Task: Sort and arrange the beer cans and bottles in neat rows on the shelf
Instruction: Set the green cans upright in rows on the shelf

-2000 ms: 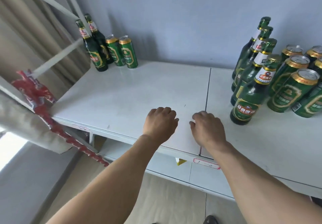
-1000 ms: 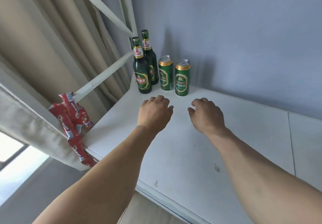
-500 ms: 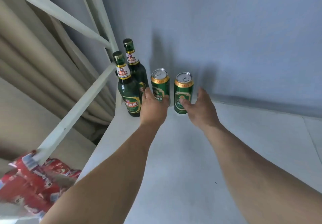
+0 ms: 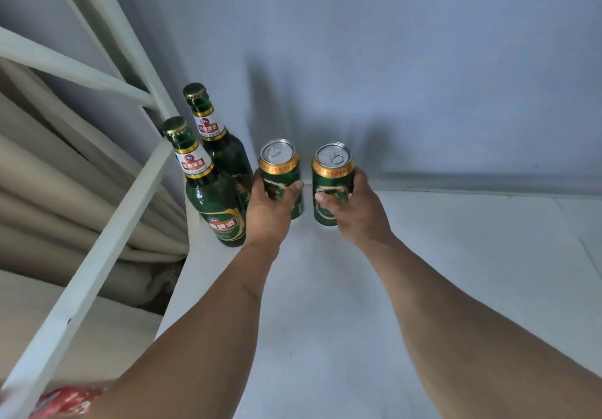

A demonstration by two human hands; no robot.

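Two green beer cans with gold rims stand side by side at the back left of the white shelf (image 4: pixel 325 304). My left hand (image 4: pixel 268 213) grips the left can (image 4: pixel 279 166), thumb across its front. The right can (image 4: pixel 333 174) is held by my right hand (image 4: pixel 355 213), fingers wrapped round its right side. Both cans are upright, their bases on or just above the shelf. Left of the cans stand two green beer bottles, one in front (image 4: pixel 211 200) and one behind (image 4: pixel 215 138), both with gold caps.
A grey wall (image 4: pixel 391 60) runs close behind the cans. White frame bars (image 4: pixel 107 242) slant across the left side, with beige curtains (image 4: pixel 49 190) beyond them. Red packaging (image 4: pixel 65 400) shows at the bottom left corner. The shelf surface stretches to the right.
Both hands reached forward from the shelf's front toward the back left corner and have closed round the two cans. The view has moved closer to that corner.
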